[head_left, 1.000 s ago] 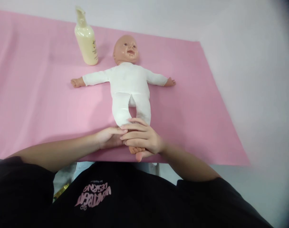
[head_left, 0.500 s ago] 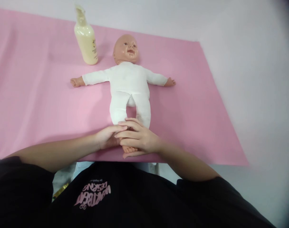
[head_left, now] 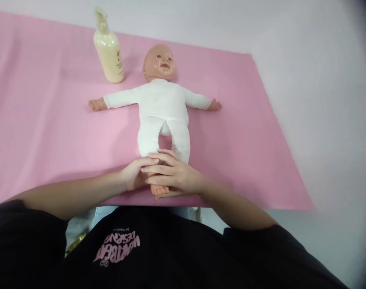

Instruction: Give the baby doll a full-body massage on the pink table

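A baby doll [head_left: 163, 98] with a white cloth body lies face up, its head away from me and its arms spread. My left hand [head_left: 136, 174] grips the doll's lower leg from the left, thumb on top. Over the same leg, just above the doll's foot [head_left: 159, 190], lie the fingers of my right hand [head_left: 179, 174]; its thumb is beneath the foot. The toes show between my hands. Most of my left fingers and the doll's other foot are hidden.
A pink sheet [head_left: 240, 160] covers the white table [head_left: 330, 120] under the doll. Beyond the doll's outstretched arm at the upper left stands a pale yellow pump bottle [head_left: 110, 56]. The sheet's near edge is close to my body.
My right fingers have shifted slightly left across the doll's leg and foot. More of the toes shows, and the foot sits a little further left. The bottle stays put.
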Demonstrator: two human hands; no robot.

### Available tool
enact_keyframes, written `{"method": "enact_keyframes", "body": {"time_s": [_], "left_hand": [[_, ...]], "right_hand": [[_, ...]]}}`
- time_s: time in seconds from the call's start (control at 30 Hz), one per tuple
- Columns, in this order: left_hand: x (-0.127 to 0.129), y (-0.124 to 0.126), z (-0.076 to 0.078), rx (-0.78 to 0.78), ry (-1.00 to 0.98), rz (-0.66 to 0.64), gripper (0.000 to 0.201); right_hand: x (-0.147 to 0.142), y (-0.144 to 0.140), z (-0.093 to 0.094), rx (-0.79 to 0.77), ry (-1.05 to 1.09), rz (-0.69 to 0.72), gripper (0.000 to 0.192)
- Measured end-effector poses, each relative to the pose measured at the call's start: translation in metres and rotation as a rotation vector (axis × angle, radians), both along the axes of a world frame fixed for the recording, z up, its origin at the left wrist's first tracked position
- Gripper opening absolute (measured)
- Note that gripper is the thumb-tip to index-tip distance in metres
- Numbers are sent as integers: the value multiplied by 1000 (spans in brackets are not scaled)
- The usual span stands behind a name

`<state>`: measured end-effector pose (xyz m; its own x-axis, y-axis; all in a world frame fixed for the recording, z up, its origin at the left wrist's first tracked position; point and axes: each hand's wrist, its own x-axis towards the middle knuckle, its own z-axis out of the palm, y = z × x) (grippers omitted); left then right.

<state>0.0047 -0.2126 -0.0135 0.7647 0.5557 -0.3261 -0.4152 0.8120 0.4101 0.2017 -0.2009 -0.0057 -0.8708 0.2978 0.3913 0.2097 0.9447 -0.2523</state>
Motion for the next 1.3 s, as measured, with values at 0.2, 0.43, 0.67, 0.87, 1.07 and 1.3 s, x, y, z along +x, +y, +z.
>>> {"method": "enact_keyframes", "body": {"time_s": [0.2, 0.43, 0.67, 0.87, 1.07, 1.3], "left_hand": [[0, -1, 2, -3, 42, 64, 41], [4, 1, 7, -91, 117, 202, 35], [5, 6, 12, -94, 201, 302, 31], [5, 10, 13, 45, 313, 490, 24], [3, 13, 2, 304, 492, 623, 50], [-16, 10, -13, 1132, 844, 532, 54]], "right_hand": [[5, 7, -5, 22, 284, 59, 51], [17, 26, 1, -76, 239, -164, 36], [26, 39, 2, -90, -8, -155, 45], [26, 39, -1, -24, -12, -120, 53], [22, 34, 0, 3, 24, -111, 23], [20, 30, 5, -53, 341, -189, 6]]}}
